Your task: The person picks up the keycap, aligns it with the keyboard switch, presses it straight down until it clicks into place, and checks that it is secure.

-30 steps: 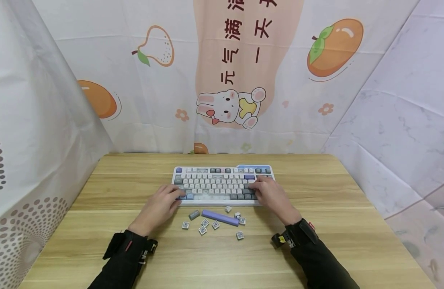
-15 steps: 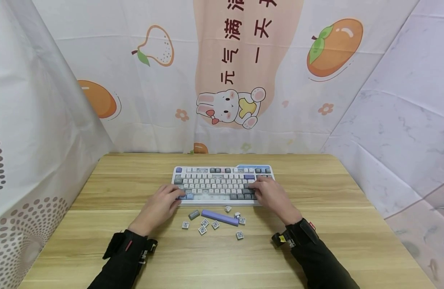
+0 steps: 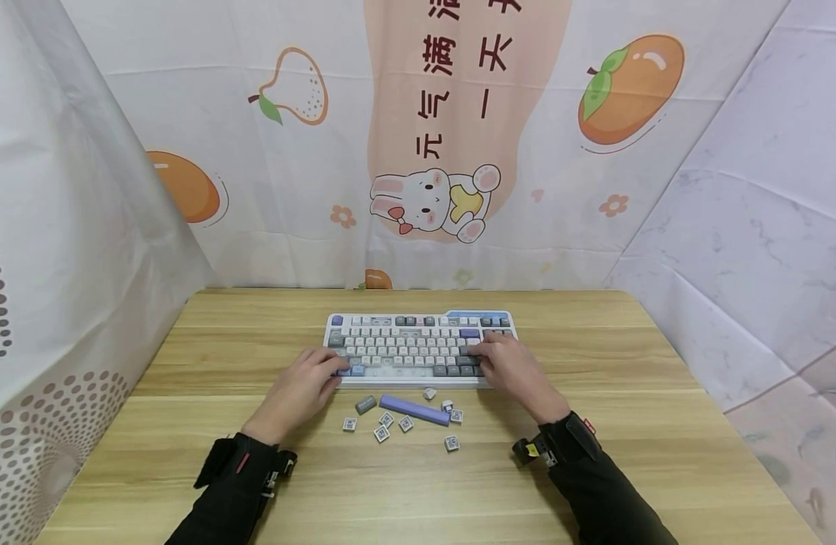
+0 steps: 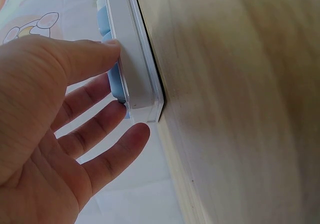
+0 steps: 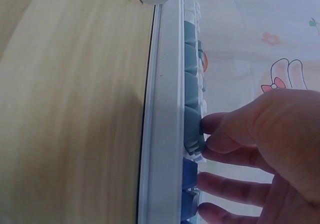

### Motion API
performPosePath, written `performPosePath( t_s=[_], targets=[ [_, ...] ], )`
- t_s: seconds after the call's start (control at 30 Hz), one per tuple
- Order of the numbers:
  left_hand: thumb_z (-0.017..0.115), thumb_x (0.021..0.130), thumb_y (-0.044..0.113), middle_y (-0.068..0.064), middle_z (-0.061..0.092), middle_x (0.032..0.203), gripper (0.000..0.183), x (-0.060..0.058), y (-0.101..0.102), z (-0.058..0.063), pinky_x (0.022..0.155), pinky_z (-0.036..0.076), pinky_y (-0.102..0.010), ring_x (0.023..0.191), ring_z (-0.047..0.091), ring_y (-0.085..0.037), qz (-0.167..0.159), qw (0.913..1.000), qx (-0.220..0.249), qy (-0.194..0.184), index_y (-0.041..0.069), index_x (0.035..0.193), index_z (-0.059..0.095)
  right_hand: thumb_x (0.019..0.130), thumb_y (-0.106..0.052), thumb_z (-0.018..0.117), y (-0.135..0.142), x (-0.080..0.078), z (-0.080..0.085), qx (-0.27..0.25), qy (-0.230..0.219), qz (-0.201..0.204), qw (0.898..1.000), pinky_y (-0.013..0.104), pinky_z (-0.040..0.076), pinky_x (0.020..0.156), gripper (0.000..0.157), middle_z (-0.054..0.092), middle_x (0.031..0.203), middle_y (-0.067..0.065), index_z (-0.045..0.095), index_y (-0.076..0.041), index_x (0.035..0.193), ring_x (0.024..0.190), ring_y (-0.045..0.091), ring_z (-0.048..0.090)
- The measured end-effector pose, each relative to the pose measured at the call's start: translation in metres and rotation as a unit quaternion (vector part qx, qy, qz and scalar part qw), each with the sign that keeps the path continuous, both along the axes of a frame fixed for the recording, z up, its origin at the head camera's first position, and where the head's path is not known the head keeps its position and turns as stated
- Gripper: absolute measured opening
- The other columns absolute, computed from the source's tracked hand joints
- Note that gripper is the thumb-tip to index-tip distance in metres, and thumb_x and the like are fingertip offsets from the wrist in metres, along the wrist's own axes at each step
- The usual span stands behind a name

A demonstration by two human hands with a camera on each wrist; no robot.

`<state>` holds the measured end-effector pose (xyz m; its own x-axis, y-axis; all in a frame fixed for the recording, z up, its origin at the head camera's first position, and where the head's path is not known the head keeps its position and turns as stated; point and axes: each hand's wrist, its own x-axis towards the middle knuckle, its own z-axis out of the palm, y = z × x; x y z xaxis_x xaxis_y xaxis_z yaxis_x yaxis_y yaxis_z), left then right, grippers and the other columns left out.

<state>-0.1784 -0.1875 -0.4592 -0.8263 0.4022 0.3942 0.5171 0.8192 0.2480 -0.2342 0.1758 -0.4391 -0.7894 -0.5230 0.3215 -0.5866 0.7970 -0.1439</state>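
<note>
A white keyboard (image 3: 411, 384) with white, grey, blue and purple keycaps lies toward the back of the table. My left hand (image 3: 313, 375) rests at its front left corner. In the left wrist view the thumb lies by the front edge and the loosely bent fingers are close to the light blue keycaps (image 4: 116, 81). On the right side of the keyboard rests my right hand (image 3: 509, 365). The right wrist view has its thumb and fingertips against the grey-green keycaps (image 5: 192, 121) and dark blue keycaps (image 5: 189, 174). Neither hand holds a loose piece.
In front of the keyboard lie a long purple spacebar (image 3: 414, 410), a grey wide keycap (image 3: 366, 405) and several small keycaps (image 3: 381, 434), most turned underside up. A printed curtain (image 3: 288, 189) hangs behind the wooden table (image 3: 595, 341).
</note>
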Motion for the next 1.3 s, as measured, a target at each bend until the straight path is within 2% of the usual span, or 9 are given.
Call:
performPosePath(
  t_s=[0.4, 0.63, 0.8, 0.97, 1.3],
  targets=[
    [0.069, 0.084, 0.01, -0.005, 0.061, 0.111, 0.021, -0.0003, -0.0009, -0.0012, 0.089, 0.046, -0.041, 0.105, 0.053, -0.024, -0.001, 1.0, -0.006, 0.002, 0.012, 0.105, 0.069, 0.079, -0.003, 0.06, 0.0016, 0.0024, 0.0002, 0.039, 0.011, 0.006, 0.999, 0.034, 0.049, 0.066, 0.029, 0.063, 0.09, 0.003, 0.074, -0.01, 0.103, 0.078, 0.021, 0.057],
    [0.07, 0.083, 0.01, -0.005, 0.061, 0.111, 0.022, -0.0001, 0.0002, -0.0003, 0.089, 0.046, -0.041, 0.105, 0.053, -0.024, 0.0, 0.9999, -0.007, 0.008, 0.013, 0.105, 0.069, 0.079, -0.002, 0.06, 0.0024, 0.0059, -0.0003, 0.051, 0.017, 0.009, 0.999, 0.038, 0.049, 0.067, 0.028, 0.066, 0.091, 0.005, 0.075, -0.011, 0.1, 0.079, 0.024, 0.057],
    [0.069, 0.084, 0.01, -0.004, 0.061, 0.112, 0.022, -0.0009, 0.0008, 0.0015, 0.089, 0.046, -0.039, 0.105, 0.053, -0.023, 0.0, 0.9999, -0.008, 0.006, 0.013, 0.106, 0.069, 0.079, -0.004, 0.06, 0.0021, 0.008, 0.0007, 0.048, 0.034, 0.015, 0.998, 0.038, 0.051, 0.066, 0.026, 0.066, 0.09, 0.005, 0.074, -0.01, 0.1, 0.079, 0.025, 0.059],
    [0.069, 0.084, 0.01, -0.005, 0.061, 0.112, 0.022, -0.0006, 0.0009, 0.0024, 0.089, 0.046, -0.039, 0.106, 0.053, -0.023, 0.0, 0.9999, -0.011, 0.002, 0.012, 0.106, 0.069, 0.081, -0.006, 0.061, 0.0028, 0.0074, -0.0002, 0.037, 0.034, 0.018, 0.999, 0.041, 0.051, 0.073, 0.024, 0.066, 0.091, 0.005, 0.073, -0.009, 0.101, 0.082, 0.025, 0.061],
    [0.069, 0.084, 0.011, -0.005, 0.061, 0.111, 0.022, 0.0013, 0.0007, 0.001, 0.09, 0.046, -0.04, 0.106, 0.053, -0.023, 0.002, 0.9999, -0.01, -0.001, 0.012, 0.106, 0.07, 0.082, -0.007, 0.062, 0.0039, 0.0057, -0.0045, 0.029, 0.047, 0.036, 0.998, 0.039, 0.049, 0.068, 0.022, 0.062, 0.085, 0.004, 0.073, -0.009, 0.101, 0.075, 0.023, 0.058]
  ],
)
